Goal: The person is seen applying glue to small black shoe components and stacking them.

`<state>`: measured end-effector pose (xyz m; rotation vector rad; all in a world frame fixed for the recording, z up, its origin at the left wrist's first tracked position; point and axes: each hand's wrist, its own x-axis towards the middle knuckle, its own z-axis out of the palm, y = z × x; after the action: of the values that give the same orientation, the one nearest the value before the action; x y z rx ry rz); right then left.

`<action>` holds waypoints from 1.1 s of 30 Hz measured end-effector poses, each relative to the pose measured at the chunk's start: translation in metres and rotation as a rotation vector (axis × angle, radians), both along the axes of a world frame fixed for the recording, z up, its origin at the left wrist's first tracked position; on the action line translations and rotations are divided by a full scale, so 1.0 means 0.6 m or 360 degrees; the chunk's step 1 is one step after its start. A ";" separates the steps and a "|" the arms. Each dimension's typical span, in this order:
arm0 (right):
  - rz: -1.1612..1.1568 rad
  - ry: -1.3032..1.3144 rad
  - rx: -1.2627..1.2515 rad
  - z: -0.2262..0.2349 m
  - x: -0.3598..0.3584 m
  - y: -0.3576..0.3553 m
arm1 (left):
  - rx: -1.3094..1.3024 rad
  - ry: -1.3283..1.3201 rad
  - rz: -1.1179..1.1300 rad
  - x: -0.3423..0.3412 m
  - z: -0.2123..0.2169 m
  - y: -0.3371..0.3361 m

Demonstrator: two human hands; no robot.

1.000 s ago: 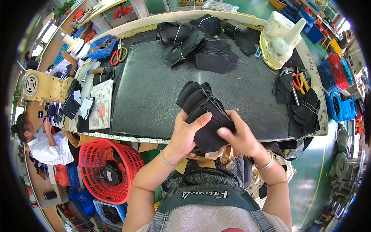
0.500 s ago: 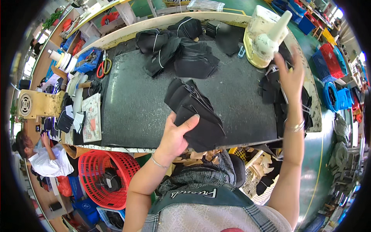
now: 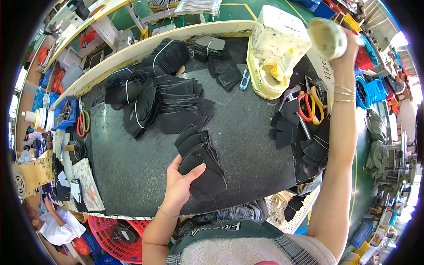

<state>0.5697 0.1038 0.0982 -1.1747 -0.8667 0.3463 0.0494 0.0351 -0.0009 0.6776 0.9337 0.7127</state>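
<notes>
Left fingers [image 3: 195,172] around black stack [image 3: 206,161]

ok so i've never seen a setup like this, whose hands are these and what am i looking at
No robot here: these are a person's own bare hands. The view comes from a wide fisheye camera worn on the head, looking down, so straight edges bend. The left hand holds a stack of black pieces above the dark worktop. The right hand is raised, its grip on a pale round-ended object, blurred here. On the worktop are black bundles tied with pale bands, an open pale container, and, at the right, scissors with red and yellow handles.
</notes>
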 end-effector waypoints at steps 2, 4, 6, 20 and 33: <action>-0.0588 0.0693 0.0470 0.016 0.023 0.010 | -0.0016 0.0025 -0.0007 -0.001 -0.003 0.006; -0.1144 0.0237 0.0291 -0.033 0.044 0.022 | 0.0019 0.0064 -0.0049 -0.005 -0.009 0.006; -0.1138 -0.0321 -0.0292 -0.140 0.031 0.060 | 0.0150 0.0172 0.0071 -0.004 -0.013 -0.001; 0.0780 -0.0357 -0.1023 -0.088 -0.475 -0.153 | 0.0258 -0.0098 -0.0133 -0.021 0.006 0.007; 0.0383 -0.0405 -0.0867 -0.183 -0.519 -0.161 | 0.0893 0.0645 -0.0328 -0.051 -0.038 0.022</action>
<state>0.2581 0.0073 -0.0116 -1.6445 -1.1837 0.6682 0.0191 0.0480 -0.0238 1.4336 1.0157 0.6664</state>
